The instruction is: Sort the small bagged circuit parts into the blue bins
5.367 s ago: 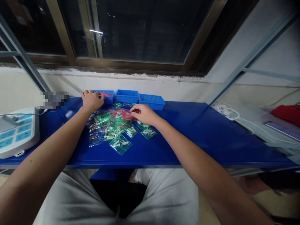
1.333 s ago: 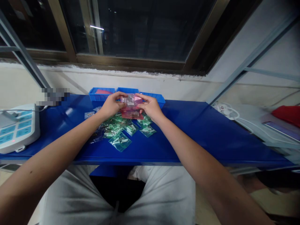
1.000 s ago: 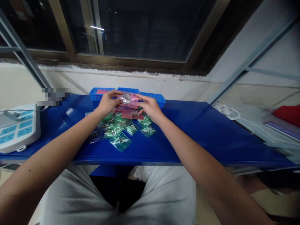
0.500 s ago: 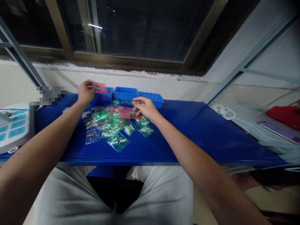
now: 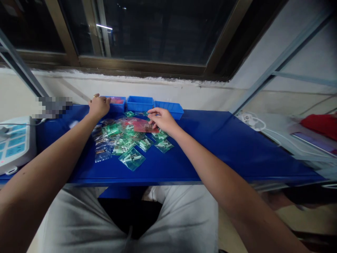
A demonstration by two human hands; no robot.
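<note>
My left hand is at the left end of the left blue bin, palm down, its fingers loosely apart over the rim. Red plastic packaging lies inside that bin beside the fingertips. My right hand reaches over the pile, thumb and a bent finger on the right end of a red plastic bag, other fingers stretched out. Under and around it spreads a heap of small green bags with white and metal parts. Clear bags with thin metal pieces lie at the heap's left.
A middle blue bin and a right blue bin stand along the wall. A white power strip sits at the table's left. Grey metal posts rise at both sides. White cables lie at the right beside a red cloth.
My left hand has lowered to the left bin, and the red bag it held is now down in the bin. My right hand has stayed at the red bag on the heap.
</note>
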